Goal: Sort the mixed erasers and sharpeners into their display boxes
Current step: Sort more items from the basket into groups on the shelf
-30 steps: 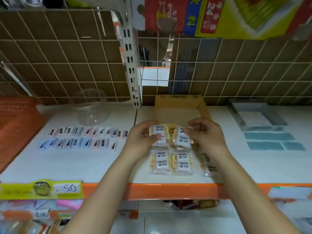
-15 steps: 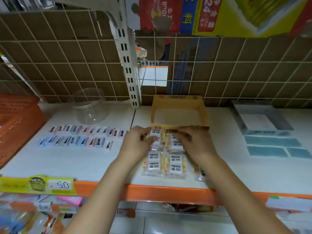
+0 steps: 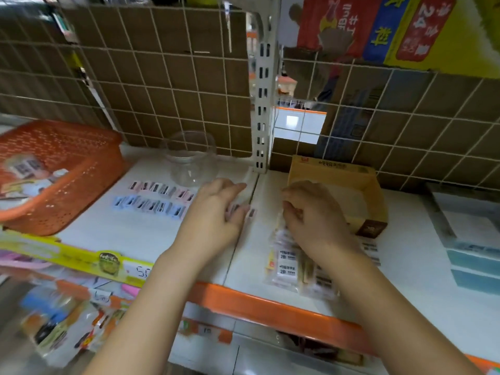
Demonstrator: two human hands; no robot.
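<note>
1. Both your hands are over the shelf (image 3: 140,234). Your left hand (image 3: 216,220) lies palm down with loose, fairly straight fingers at the right end of the sharpeners (image 3: 154,198), touching the last few and gripping none that shows.
2. Your right hand (image 3: 313,220) has its fingers curled down at the top of the eraser packs (image 3: 284,263), just in front of the carton (image 3: 338,190). Whether it pinches a pack or only presses on it, you cannot tell from this view; blur and the hand itself hide the fingertips.
3. Progress, as a judgement: early to middle. The sharpeners lie in two neat rows on the shelf, one pinkish and one bluish, but none sits in a box. The jar (image 3: 189,161) behind them looks empty.
4. The carton looks empty too, and the eraser packs lie outside it on the shelf, near the front edge.
5. A basket (image 3: 67,185) at far left holds more packets, too blurred to identify, so more stock may be waiting.
6. Left to do: load the packs into the carton and the sharpeners into their own container.
7. Orientation: the packs lie flat, labels up, in a stack running from the front edge back toward the carton; their "2B" print reads upright to you.
8. The sharpener rows run left to right, each piece with its long axis pointing roughly away from you, slightly slanted.
</note>
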